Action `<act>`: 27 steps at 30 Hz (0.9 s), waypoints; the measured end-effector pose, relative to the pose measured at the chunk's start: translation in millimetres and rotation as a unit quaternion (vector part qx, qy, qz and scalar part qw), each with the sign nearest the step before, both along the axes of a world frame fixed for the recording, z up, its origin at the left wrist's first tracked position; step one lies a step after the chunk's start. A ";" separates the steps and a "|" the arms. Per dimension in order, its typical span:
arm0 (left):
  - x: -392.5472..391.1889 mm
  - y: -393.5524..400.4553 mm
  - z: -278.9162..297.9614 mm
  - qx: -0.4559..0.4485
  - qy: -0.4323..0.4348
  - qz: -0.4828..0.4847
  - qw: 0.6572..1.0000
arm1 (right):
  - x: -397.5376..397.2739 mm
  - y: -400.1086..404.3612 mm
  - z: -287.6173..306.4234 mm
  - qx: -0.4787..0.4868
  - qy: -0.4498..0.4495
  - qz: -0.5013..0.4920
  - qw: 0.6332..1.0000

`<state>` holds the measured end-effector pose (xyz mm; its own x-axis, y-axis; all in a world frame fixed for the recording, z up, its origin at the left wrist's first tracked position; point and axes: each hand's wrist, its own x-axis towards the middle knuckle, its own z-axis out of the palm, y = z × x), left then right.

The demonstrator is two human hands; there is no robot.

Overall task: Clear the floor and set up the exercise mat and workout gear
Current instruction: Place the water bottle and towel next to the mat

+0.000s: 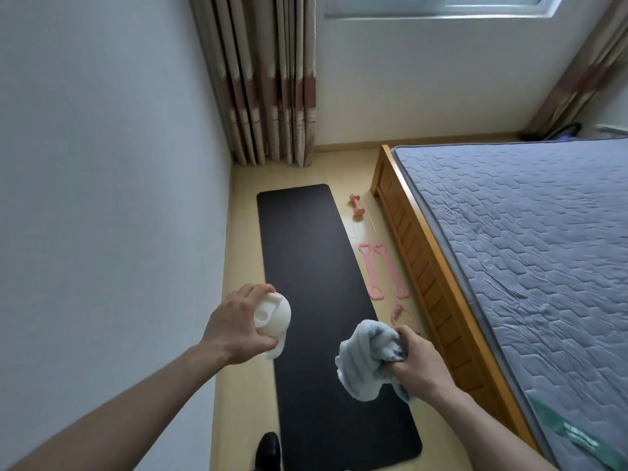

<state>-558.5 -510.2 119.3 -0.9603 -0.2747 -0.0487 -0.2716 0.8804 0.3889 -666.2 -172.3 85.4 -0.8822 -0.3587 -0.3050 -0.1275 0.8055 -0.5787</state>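
one mat (323, 300), one dumbbell (356, 206), two bands (382, 271)

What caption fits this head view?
Hands hold a white bottle and blue towel above an unrolled black mat.

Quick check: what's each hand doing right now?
Left hand: grips a white bottle from above.
Right hand: clutches a bunched light blue towel.
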 end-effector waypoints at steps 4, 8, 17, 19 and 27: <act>17.9 24.3 7.6 -0.014 0.003 0.032 0.999 | -5.8 7.9 9.7 -0.003 -0.001 0.046 0.999; 25.4 45.5 14.9 -0.017 0.004 0.050 0.999 | -14.2 12.1 21.0 -0.008 0.002 0.066 0.998; 0.9 33.2 34.2 -0.014 0.020 0.085 0.996 | -51.7 -14.0 31.3 -0.010 0.008 0.083 0.996; -8.9 21.5 36.6 -0.018 0.019 0.084 0.996 | -60.4 -27.2 31.0 -0.010 0.006 0.088 0.996; -75.3 -74.5 27.0 -0.012 -0.006 0.073 0.997 | -120.5 -125.7 21.7 0.007 -0.002 0.087 0.996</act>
<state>-633.8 -584.7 146.3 -0.9091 -0.4134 -0.0507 -0.4024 0.8402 0.3636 -786.7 -298.1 107.0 -0.8058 -0.5018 -0.3145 -0.2635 0.7793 -0.5685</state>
